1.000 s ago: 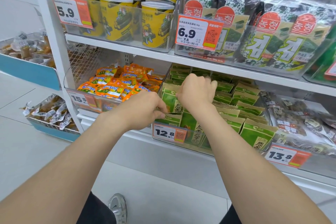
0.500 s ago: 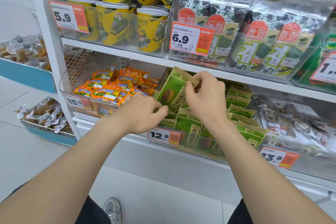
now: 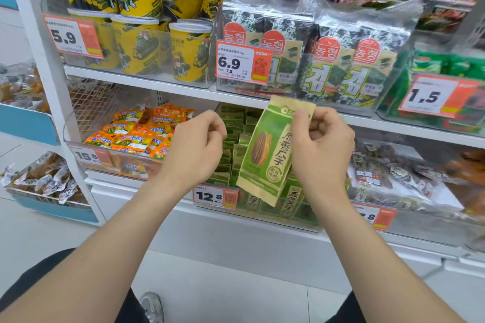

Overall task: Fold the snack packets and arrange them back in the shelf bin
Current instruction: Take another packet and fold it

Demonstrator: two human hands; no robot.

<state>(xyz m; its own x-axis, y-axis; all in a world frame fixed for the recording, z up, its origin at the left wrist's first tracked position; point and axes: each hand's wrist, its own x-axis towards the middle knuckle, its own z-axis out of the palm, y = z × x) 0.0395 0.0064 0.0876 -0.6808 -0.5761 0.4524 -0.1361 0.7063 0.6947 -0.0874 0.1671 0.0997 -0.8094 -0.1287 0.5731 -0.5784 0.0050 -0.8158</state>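
My right hand (image 3: 321, 141) pinches the top flap of a green and tan sunflower-seed packet (image 3: 265, 155), which hangs upright in front of the shelf. My left hand (image 3: 195, 148) hovers just left of the packet with fingers curled, holding nothing. Behind both hands is the clear shelf bin (image 3: 301, 220) with a 12.8 price tag (image 3: 215, 196), filled with several matching green packets (image 3: 232, 139) standing in rows.
Orange snack packs (image 3: 139, 134) fill the clear bin to the left. Yellow canisters (image 3: 141, 42) and seaweed packs (image 3: 338, 65) sit on the shelf above. Clear-wrapped dark snacks (image 3: 388, 173) lie in the bin to the right. A side bin (image 3: 44, 181) stands low at left.
My right hand lifted one green packet up and out of the bin toward me. My left hand let go of the bin's packets and rose beside it.
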